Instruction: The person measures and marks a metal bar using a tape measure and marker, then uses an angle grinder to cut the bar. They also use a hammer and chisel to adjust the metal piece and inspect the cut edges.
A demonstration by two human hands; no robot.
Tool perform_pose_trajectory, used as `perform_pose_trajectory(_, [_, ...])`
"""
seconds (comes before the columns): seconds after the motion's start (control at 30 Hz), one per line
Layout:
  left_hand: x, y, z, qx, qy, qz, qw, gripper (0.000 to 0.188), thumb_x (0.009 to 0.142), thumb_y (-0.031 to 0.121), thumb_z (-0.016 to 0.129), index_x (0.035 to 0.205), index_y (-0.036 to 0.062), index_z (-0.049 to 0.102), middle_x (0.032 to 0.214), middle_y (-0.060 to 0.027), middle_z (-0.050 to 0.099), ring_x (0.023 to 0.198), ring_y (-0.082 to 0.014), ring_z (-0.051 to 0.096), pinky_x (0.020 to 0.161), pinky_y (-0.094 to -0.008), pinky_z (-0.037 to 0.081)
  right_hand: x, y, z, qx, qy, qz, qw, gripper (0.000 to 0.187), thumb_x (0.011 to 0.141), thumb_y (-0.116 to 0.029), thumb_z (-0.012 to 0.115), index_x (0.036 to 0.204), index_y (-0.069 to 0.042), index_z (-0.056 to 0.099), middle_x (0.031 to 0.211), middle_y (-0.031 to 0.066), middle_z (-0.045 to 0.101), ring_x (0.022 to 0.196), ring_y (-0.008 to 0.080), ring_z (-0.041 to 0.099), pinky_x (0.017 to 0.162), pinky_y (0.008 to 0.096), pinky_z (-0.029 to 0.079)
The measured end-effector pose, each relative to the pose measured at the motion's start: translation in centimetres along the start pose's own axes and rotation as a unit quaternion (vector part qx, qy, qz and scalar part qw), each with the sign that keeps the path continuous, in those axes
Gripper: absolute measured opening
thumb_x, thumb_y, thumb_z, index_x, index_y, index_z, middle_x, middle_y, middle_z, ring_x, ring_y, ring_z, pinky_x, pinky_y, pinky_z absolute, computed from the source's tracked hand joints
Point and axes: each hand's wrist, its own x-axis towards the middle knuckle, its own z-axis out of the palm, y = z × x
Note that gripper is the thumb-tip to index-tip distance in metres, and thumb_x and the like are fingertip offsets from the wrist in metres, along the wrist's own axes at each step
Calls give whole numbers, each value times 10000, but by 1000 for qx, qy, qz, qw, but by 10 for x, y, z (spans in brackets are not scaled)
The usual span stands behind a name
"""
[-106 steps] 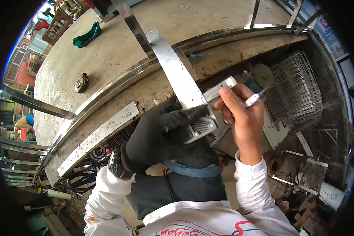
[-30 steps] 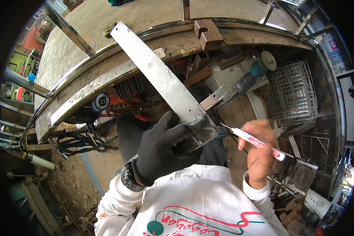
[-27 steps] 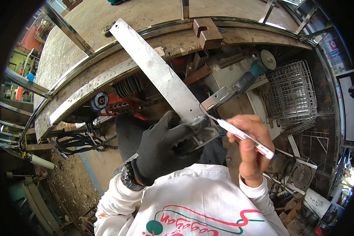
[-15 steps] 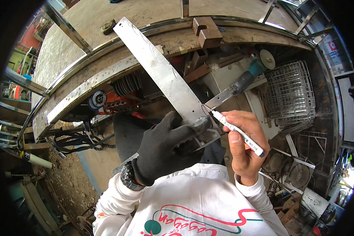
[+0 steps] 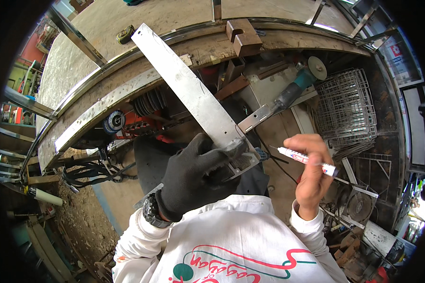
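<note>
My left hand (image 5: 196,172), in a black glove, is closed around the near end of a long flat metal strip (image 5: 186,80). The strip slants up and away to the left, its far end over the bench edge. Beside the gloved fingertips shows a metal piece with a perforated patch (image 5: 244,162), largely hidden by the hand. My bare right hand (image 5: 311,177) holds a white marker pen (image 5: 295,155) between thumb and fingers, its thin tip pointing left, apart from the strip. A narrower slotted metal bar (image 5: 255,119) juts out past the strip's right edge.
An angle grinder (image 5: 295,88) lies beyond my right hand, near stacked wire mesh (image 5: 348,111). On the wooden bench (image 5: 203,54) rest a brown notched block (image 5: 244,40) and a tape measure (image 5: 125,35). Dark cables (image 5: 97,173) hang at the left.
My right hand has drawn the marker away from the strip, to the right, and turned it flatter. The left hand keeps its hold on the strip.
</note>
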Motion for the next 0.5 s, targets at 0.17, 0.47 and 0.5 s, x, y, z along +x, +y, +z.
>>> perform_pose_trajectory(0.17, [-1, 6, -2, 43, -19, -3, 999, 644, 621, 110, 912, 1248, 148, 770, 908, -93, 616, 743, -269, 656, 649, -353, 537, -8, -11, -9, 45, 10, 106, 993, 531, 1097, -442, 522, 1123, 59, 697, 974, 160, 720, 809, 193, 694, 684, 290, 540])
perform_pose_trajectory(0.47, [3, 9, -2, 52, -8, 25, 998, 641, 613, 140, 933, 1233, 170, 778, 898, -84, 599, 724, -265, 645, 621, -356, 528, 11, -22, 11, -65, -55, -74, 994, 268, 823, 20, 801, 1079, 7, 723, 1005, 174, 759, 872, 273, 762, 751, 334, 605])
perform_pose_trajectory(0.5, [4, 10, -1, 46, -2, 33, 998, 639, 610, 143, 937, 1229, 170, 779, 896, -82, 595, 722, -262, 644, 617, -355, 525, 12, -22, 13, -69, -56, -77, 993, 273, 817, 26, 801, 1078, 3, 725, 1006, 168, 760, 875, 272, 762, 757, 337, 607])
